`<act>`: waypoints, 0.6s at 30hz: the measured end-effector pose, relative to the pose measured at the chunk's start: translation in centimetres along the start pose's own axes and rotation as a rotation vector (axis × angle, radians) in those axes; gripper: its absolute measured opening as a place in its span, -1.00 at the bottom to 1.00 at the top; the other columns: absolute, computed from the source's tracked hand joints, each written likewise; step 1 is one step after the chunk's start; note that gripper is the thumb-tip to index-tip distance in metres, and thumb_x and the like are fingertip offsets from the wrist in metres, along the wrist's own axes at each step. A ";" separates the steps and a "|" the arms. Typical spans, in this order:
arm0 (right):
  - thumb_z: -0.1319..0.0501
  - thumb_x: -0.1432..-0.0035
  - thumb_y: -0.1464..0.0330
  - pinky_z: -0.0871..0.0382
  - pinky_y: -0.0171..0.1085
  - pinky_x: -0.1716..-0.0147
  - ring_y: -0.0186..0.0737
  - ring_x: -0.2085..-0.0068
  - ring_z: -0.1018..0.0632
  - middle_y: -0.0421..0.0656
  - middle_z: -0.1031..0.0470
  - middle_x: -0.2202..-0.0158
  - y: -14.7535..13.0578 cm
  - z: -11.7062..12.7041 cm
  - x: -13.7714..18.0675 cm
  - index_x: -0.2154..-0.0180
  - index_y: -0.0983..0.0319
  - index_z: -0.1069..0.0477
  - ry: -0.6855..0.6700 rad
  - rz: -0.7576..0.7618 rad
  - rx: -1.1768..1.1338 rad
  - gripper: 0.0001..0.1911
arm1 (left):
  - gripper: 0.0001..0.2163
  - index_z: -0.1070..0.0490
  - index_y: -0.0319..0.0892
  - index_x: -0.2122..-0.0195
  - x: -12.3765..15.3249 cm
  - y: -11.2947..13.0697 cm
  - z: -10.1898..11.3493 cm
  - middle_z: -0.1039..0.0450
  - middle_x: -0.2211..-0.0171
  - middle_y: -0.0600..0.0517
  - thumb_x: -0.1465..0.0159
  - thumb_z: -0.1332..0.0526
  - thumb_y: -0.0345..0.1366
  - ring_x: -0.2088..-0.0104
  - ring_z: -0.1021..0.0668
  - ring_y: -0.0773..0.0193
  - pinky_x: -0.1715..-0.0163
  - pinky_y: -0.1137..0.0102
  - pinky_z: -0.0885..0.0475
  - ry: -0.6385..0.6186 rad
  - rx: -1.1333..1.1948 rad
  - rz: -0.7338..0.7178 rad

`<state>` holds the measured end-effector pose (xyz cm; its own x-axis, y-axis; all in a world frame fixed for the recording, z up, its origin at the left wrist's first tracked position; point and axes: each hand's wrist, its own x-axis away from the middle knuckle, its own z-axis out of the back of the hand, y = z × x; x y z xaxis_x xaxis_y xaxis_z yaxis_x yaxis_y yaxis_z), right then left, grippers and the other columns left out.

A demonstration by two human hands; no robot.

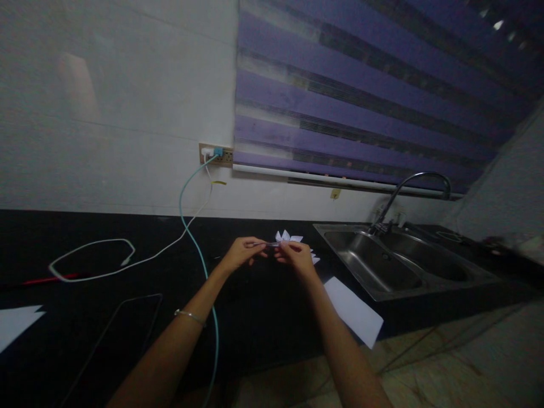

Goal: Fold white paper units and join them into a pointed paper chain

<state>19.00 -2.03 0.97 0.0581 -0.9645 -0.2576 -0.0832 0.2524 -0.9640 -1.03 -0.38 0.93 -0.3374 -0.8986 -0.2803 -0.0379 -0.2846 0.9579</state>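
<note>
Both my hands meet over the black countertop, pinching a small, thin folded piece of white paper (272,244) between them. My left hand (243,254) is closed on its left end, thumb and forefinger pressed together. On the other end, my right hand (297,256) closes in a similar pinch. Just behind and beside the right hand lie several pointed folded white paper pieces (285,235), partly hidden by it. A flat white paper sheet (353,310) rests by my right forearm, near the counter's front edge.
A double steel sink (374,263) with a curved faucet (408,184) is set in at right. A teal cable (196,243) and a white cable (159,253) run from the wall outlet (227,156). More white paper (17,323) and a dark phone-like slab (121,334) lie at left.
</note>
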 end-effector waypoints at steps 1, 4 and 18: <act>-0.32 0.05 0.12 -0.52 -0.30 0.46 -0.23 0.43 -0.58 -0.03 -0.57 0.39 0.1 -0.1 -0.1 0.37 0.33 -0.53 0.010 0.001 0.002 -0.62 | -0.61 -0.47 -0.33 0.18 0.0 0.1 0.0 -0.56 0.29 -0.21 -0.11 -0.29 -0.09 0.42 -0.58 0.23 0.70 0.55 -0.28 0.013 -0.019 -0.002; -0.34 0.08 0.10 -0.53 -0.25 0.44 -0.21 0.45 -0.58 -0.05 -0.55 0.44 0.3 -0.2 -0.2 0.43 0.34 -0.53 0.044 0.012 0.012 -0.61 | -0.64 -0.50 -0.33 0.22 0.1 0.4 -0.2 -0.56 0.40 -0.15 -0.11 -0.30 -0.12 0.55 -0.51 0.34 0.71 0.56 -0.26 0.052 -0.059 0.018; -0.31 0.04 0.12 -0.47 -0.19 0.30 -0.11 0.32 -0.57 -0.08 -0.57 0.37 0.1 -0.1 0.0 0.35 0.26 -0.57 -0.091 0.083 0.081 -0.67 | -0.64 -0.55 -0.31 0.25 0.6 0.8 -0.2 -0.54 0.48 -0.08 -0.11 -0.28 -0.09 0.69 -0.36 0.46 0.72 0.55 -0.20 0.006 -0.137 -0.041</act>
<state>18.89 -2.06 0.91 0.1443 -0.9300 -0.3380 -0.0107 0.3401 -0.9403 -1.06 -1.20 1.52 -0.3328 -0.8873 -0.3194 0.0771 -0.3632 0.9285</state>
